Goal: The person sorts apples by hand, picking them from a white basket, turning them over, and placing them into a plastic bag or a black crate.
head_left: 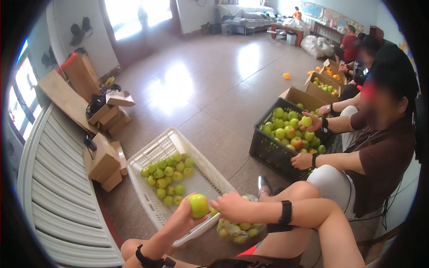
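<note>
A green apple (198,205) sits in the left hand (184,219), held just above the near rim of the white basket (147,155), with the fingers wrapped round its lower side. The right hand (233,206) hangs just beside it, over a clear bag (239,229) of more apples on the floor (210,89). Its fingers are curled, knuckles up, and I cannot tell whether they grip anything. In the basket a loose cluster of apples (167,178) covers the middle of the bottom and both ends are bare. By my reading the basket is only part filled and the bag not yet emptied. To the right, a co-worker's hand (313,121) holds fruit over a heaped black crate (264,152).
</note>
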The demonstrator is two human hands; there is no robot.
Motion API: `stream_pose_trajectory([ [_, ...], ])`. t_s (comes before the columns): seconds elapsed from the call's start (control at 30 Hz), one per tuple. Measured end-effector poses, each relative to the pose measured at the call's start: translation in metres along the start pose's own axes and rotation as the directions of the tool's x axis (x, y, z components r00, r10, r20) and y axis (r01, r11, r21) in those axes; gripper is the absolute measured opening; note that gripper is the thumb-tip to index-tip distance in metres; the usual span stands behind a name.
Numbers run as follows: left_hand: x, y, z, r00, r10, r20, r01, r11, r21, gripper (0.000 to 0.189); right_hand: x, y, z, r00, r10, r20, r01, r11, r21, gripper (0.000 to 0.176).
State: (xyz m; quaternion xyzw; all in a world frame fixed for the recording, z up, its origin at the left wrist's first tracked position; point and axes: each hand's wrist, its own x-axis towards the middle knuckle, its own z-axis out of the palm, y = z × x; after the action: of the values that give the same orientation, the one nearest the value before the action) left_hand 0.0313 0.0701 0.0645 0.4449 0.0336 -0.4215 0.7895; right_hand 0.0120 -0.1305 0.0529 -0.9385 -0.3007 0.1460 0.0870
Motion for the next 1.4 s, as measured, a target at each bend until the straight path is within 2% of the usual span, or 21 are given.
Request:
stream_pose_trajectory([
  [0.13,-0.001,-0.001,-0.002,0.991,0.085,0.103,-0.082,0.996,-0.039,0.054,-0.011,-0.008,-0.011,0.978,0.005,-0.21,0.063,0.947,0.316,0.079],
  [0.23,-0.003,0.0,-0.005,0.977,0.143,0.156,-0.138,0.99,-0.039,0.056,-0.008,-0.01,-0.006,0.939,0.063,-0.339,0.107,0.881,0.46,0.084],
  [0.33,-0.002,-0.002,-0.008,0.981,0.117,0.153,-0.119,0.993,0.005,0.058,-0.01,-0.012,-0.027,0.933,0.091,-0.347,0.137,0.803,0.58,0.085],
  [0.43,0.001,-0.011,-0.013,0.982,0.103,0.157,-0.118,0.989,0.093,0.061,-0.005,-0.006,-0.018,0.932,0.019,-0.363,0.18,0.843,0.507,0.085],
  [0.53,0.001,-0.019,-0.015,0.99,0.053,0.129,-0.09,0.949,0.303,0.066,-0.002,-0.01,-0.006,0.93,-0.076,-0.359,0.257,0.833,0.489,0.076],
  [0.63,-0.003,-0.026,-0.014,0.994,0.011,0.105,-0.053,0.912,0.407,0.066,-0.004,-0.02,-0.003,0.967,-0.11,-0.228,0.211,0.846,0.489,0.07],
  [0.73,-0.001,-0.034,-0.02,0.99,0.034,0.138,-0.091,0.896,0.435,0.066,-0.003,-0.021,0.006,0.962,-0.084,-0.26,0.209,0.84,0.501,0.06],
  [0.83,-0.007,-0.028,-0.018,0.994,0.063,0.084,-0.086,0.95,0.301,0.06,-0.003,-0.012,-0.006,0.95,0.064,-0.306,0.125,0.819,0.559,0.051],
  [0.9,-0.01,-0.021,-0.023,0.996,0.079,0.028,-0.084,0.944,0.319,0.054,0.005,0.013,-0.011,0.883,0.189,-0.429,0.148,0.756,0.638,0.051],
  [0.97,-0.011,-0.018,-0.029,0.993,0.111,-0.045,-0.089,0.934,0.346,0.043,0.009,0.043,-0.023,0.828,0.402,-0.392,0.149,0.515,0.844,0.05],
  [1.03,-0.015,-0.013,-0.031,0.989,0.11,-0.095,-0.074,0.943,0.325,0.042,-0.001,0.072,-0.054,0.819,0.542,-0.19,0.117,0.165,0.979,0.043],
  [1.07,-0.017,-0.012,-0.031,0.986,0.112,-0.122,-0.068,0.946,0.316,0.042,-0.011,0.087,-0.074,0.854,0.48,-0.201,0.174,0.101,0.98,0.045],
  [1.1,-0.017,-0.011,-0.031,0.986,0.101,-0.131,-0.059,0.955,0.29,0.039,-0.012,0.112,-0.08,0.834,0.536,-0.127,0.154,-0.006,0.988,0.048],
  [1.17,-0.019,-0.009,-0.027,0.985,0.07,-0.157,-0.025,0.962,0.272,0.038,-0.028,0.16,-0.093,0.81,0.58,-0.081,0.242,-0.206,0.948,0.041],
  [1.23,-0.02,-0.009,-0.028,0.985,0.039,-0.168,0.004,0.969,0.248,0.037,-0.038,0.214,-0.096,0.666,0.738,-0.114,0.373,-0.197,0.907,0.038],
  [1.3,-0.02,-0.011,-0.03,0.986,0.007,-0.164,0.03,0.975,0.22,0.036,-0.059,0.279,-0.092,0.534,0.841,-0.092,0.19,-0.013,0.982,0.036],
  [1.33,-0.02,-0.011,-0.03,0.985,-0.006,-0.173,0.042,0.978,0.203,0.036,-0.068,0.296,-0.089,0.449,0.884,-0.128,0.159,0.062,0.985,0.038],
  [1.4,-0.021,-0.009,-0.03,0.982,-0.034,-0.188,0.067,0.983,0.171,0.036,-0.087,0.328,-0.074,0.349,0.935,-0.067,-0.011,0.075,0.997,0.04],
])
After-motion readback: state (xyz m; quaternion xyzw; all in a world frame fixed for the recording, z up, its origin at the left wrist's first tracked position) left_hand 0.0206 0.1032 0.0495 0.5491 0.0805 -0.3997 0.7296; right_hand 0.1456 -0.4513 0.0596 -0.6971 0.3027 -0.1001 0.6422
